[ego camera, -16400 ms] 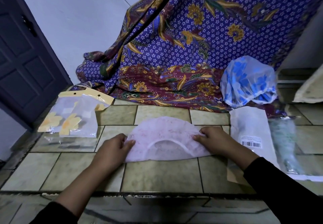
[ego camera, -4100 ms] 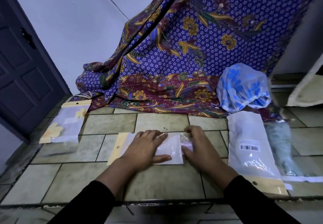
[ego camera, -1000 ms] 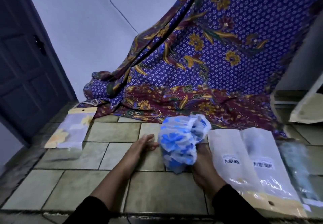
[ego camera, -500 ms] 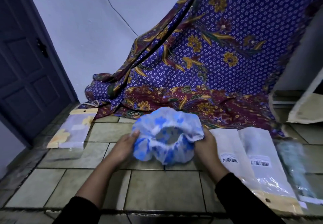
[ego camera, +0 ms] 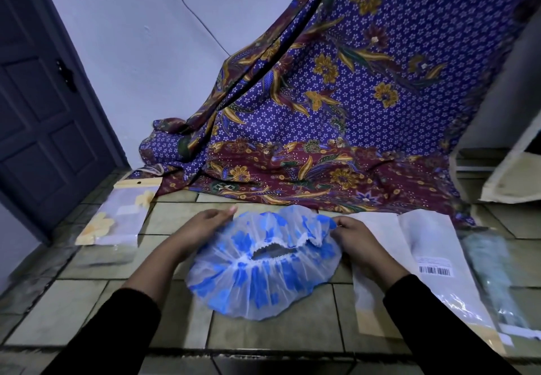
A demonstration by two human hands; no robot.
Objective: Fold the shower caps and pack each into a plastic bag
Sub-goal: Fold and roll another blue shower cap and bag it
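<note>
A blue-and-white flowered shower cap (ego camera: 263, 281) lies spread on the tiled floor, its elastic opening facing up. My left hand (ego camera: 205, 225) holds the cap's far left edge, fingers curled over it. My right hand (ego camera: 351, 234) pinches the cap's far right edge. Two packed plastic bags with barcode labels (ego camera: 424, 260) lie just right of the cap, overlapping each other. A packed bag holding a yellow-flowered cap (ego camera: 117, 219) lies at the left.
A purple and maroon batik cloth (ego camera: 336, 111) hangs down the wall and spreads over the floor behind the cap. A dark door (ego camera: 38, 111) stands at the left. A greenish bagged item (ego camera: 491, 275) lies at the far right. A step edge runs along the front.
The cap was bunched and held up off the floor half a second ago. Now it is lowered and spread flat on the tiles, with both hands at its far edge.
</note>
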